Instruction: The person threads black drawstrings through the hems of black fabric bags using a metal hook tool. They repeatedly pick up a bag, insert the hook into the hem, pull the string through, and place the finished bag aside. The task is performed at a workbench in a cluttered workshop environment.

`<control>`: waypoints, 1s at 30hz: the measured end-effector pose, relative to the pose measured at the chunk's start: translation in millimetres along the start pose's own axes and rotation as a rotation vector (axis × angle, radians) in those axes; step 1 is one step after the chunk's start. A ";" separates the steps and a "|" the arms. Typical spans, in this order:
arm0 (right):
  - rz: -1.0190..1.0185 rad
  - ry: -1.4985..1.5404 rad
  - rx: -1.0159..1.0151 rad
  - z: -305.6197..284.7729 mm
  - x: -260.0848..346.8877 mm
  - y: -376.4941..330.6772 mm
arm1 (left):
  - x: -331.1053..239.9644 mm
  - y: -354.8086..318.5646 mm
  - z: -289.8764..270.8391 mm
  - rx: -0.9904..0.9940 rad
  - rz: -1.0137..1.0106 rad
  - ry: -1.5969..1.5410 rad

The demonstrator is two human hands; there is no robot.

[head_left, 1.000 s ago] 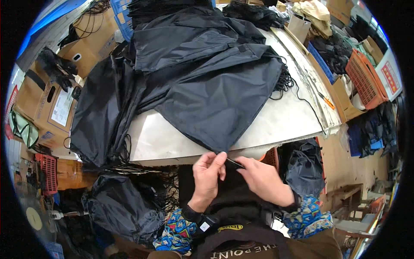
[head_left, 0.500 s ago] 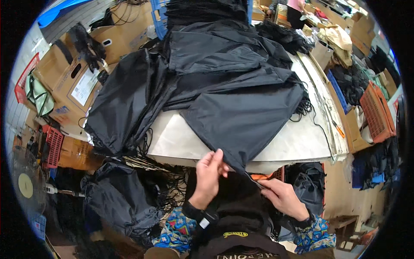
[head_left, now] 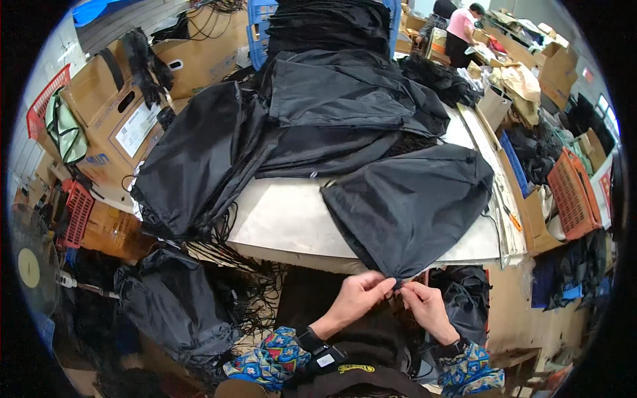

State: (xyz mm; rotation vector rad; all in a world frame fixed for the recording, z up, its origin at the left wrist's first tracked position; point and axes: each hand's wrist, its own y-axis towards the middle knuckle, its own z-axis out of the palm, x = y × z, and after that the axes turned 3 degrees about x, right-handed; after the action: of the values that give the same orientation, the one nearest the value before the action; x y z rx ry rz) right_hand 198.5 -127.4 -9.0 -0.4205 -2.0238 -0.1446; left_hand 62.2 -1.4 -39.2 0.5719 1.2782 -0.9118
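A black drawstring bag (head_left: 415, 205) lies on the near right part of the worktable, its near end gathered into a narrow bunch over the front edge. My left hand (head_left: 361, 297) pinches this bunch from the left, thumb against the fingers. Close beside it, my right hand (head_left: 426, 308) is closed at the same gathered end, fingertips pressed together. The cord between my fingers is too small to make out clearly. Behind the bag lies a heap of similar black bags (head_left: 338, 93), and more bags (head_left: 189, 159) drape over the table's left side with cords hanging down.
The pale tabletop (head_left: 292, 219) shows in front of the heap. An orange-handled tool (head_left: 512, 220) lies at its right edge. Cardboard boxes (head_left: 109, 119) stand on the left, with a fan (head_left: 30, 272) below. An orange crate (head_left: 574, 192) is on the right. Another person (head_left: 460, 33) works far back.
The held bag has shifted right, and its near end is now bunched together. My left hand has moved right and down to meet my right hand at the gathered end.
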 end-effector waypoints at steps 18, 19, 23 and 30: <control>-0.657 -0.206 -0.293 -59.0 131.2 101.2 | -18.2 -9.3 -24.0 -0.300 0.591 0.689; -0.655 -0.005 -0.164 -56.2 137.0 114.4 | -19.1 -10.7 -29.0 -0.299 0.647 0.744; -0.519 0.419 0.127 -44.4 159.6 114.5 | -30.5 -29.0 -57.7 -0.383 0.587 0.977; -0.907 0.816 -0.730 -221.0 100.6 100.6 | -13.7 -81.5 -178.0 -0.674 -0.011 1.503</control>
State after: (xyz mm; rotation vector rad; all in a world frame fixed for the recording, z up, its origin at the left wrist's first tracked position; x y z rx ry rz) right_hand 376.6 -72.0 176.1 0.1596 -1.1478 -1.3916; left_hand -104.8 100.1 -56.7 0.6872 2.7496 0.1769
